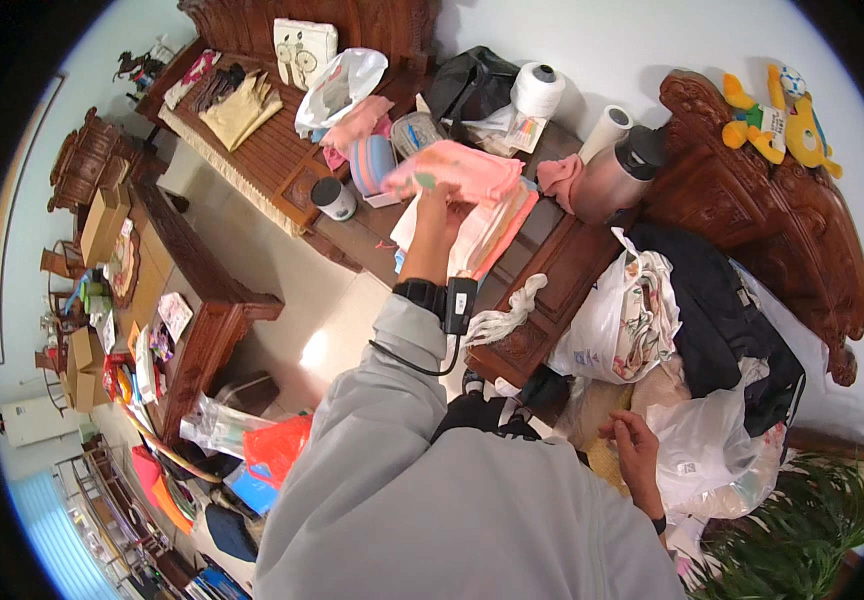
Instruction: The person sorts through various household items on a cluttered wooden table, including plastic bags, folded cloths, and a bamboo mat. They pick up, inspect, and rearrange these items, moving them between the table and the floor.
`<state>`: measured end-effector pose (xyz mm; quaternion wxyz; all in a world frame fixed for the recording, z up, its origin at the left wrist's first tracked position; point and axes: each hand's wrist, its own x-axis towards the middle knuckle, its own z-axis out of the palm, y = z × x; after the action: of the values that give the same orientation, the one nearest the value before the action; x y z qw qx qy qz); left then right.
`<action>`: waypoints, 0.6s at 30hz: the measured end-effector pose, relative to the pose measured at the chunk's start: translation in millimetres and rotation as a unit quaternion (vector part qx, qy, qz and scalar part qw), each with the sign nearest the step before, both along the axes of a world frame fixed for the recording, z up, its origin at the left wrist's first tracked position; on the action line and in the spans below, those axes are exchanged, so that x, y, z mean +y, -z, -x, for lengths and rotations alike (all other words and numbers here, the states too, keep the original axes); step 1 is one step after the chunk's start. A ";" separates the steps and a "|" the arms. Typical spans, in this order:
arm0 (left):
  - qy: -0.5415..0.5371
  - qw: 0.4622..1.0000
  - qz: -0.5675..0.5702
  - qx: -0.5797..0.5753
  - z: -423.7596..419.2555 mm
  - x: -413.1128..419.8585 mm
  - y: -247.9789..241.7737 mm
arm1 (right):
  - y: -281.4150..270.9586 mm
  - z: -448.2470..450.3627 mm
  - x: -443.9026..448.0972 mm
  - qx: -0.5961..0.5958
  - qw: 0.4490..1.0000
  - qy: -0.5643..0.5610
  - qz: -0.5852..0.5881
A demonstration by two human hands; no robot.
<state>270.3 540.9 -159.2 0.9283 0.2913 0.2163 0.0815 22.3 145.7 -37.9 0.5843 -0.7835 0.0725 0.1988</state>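
My left hand [443,210] reaches over a side table and grips a pink cloth [469,169], whose left end is blurred. Beneath the cloth lies a stack of folded cloths [488,240] in white, peach and pink; my hand and wrist hide part of it. My right hand [634,454] hangs low by my side, loosely curled, with nothing visible in it. It is nearest to a white plastic bag [694,450]. A bundle of white yarn [511,311] drapes over the table's front edge.
Around the stack stand a dark-lidded jar [333,199], a striped blue-pink roll [370,165], a thread cone [538,90] and a large thermos [616,176]. A carved wooden bench [252,165] adjoins the table [507,352]. Filled bags [612,322] crowd the right, near a plant [792,525].
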 end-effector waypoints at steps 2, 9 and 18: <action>0.000 0.999 -0.010 -0.049 0.2 6.6 -9.0 | 0.7 -0.8 2.0 0.015 1.000 0.010 0.013; 0.049 0.969 -0.091 0.225 69.8 4.9 70.9 | 6.5 -1.7 4.4 0.022 1.000 0.023 -0.001; 0.006 0.488 -0.865 0.114 13.2 -18.5 58.1 | 9.3 1.6 -3.0 0.020 0.997 0.048 0.058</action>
<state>257.1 522.4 -217.3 0.1771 0.9559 0.1397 0.1882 20.7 142.8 -47.2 0.5453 -0.8074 0.1328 0.1820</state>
